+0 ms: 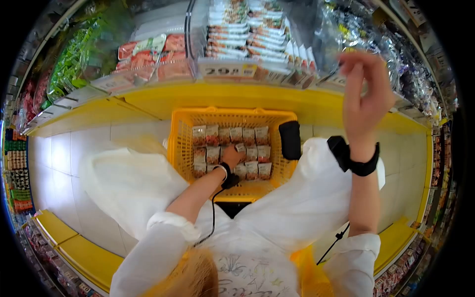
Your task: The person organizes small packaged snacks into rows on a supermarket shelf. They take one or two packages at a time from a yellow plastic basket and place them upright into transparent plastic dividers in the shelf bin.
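Observation:
A yellow plastic basket [179, 148] sits on the floor between my knees. Small pale snack packets [249, 134] stand in rows inside it. My left hand [231, 157] reaches down among them, its fingers closed on one small packet [240, 147] in the middle row. Raised at the right, my right hand [365, 94] is in front of the shelf edge. Its fingers are loosely bent and apart from the thumb, with nothing visible in them. Both wrists wear black bands, and a cable runs from the left one.
Ahead is a yellow-edged shelf [163, 99] with clear bins holding red packets [143, 58], green packets [81, 54] and white packets [227, 37]. A price tag [229, 71] is on its front. A black pouch-like thing [289, 140] hangs at the basket's right side. More shelves stand behind me.

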`<state>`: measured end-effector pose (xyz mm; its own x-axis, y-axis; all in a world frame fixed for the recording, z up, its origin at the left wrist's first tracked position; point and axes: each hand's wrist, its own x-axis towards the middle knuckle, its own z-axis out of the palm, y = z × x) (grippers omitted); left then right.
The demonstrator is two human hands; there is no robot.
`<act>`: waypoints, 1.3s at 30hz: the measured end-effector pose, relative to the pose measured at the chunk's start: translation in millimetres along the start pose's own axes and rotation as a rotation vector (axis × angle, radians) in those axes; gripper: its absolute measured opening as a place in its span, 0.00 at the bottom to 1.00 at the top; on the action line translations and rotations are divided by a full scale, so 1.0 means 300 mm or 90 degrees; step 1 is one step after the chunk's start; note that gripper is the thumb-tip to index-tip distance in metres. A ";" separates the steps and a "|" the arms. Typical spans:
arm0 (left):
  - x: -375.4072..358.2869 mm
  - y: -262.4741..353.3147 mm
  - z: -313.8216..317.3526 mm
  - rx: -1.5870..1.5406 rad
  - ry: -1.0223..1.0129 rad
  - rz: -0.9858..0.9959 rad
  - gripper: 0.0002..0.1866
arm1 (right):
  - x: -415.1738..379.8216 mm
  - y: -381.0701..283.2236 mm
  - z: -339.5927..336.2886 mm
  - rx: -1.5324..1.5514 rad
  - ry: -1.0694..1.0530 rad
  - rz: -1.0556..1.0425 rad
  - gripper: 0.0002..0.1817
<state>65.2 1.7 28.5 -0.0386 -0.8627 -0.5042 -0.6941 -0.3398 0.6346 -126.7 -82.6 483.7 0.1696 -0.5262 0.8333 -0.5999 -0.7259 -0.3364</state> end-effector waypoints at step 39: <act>-0.627 0.525 -0.872 -0.490 -0.102 0.297 0.11 | 0.412 0.365 0.371 -0.464 -0.692 0.235 0.11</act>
<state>151.1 12.5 376.4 -0.3344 -0.9323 -0.1377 0.0852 -0.1754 0.9808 -84.3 -276.4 501.2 0.2330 -0.9635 -0.1321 -0.9602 -0.2494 0.1254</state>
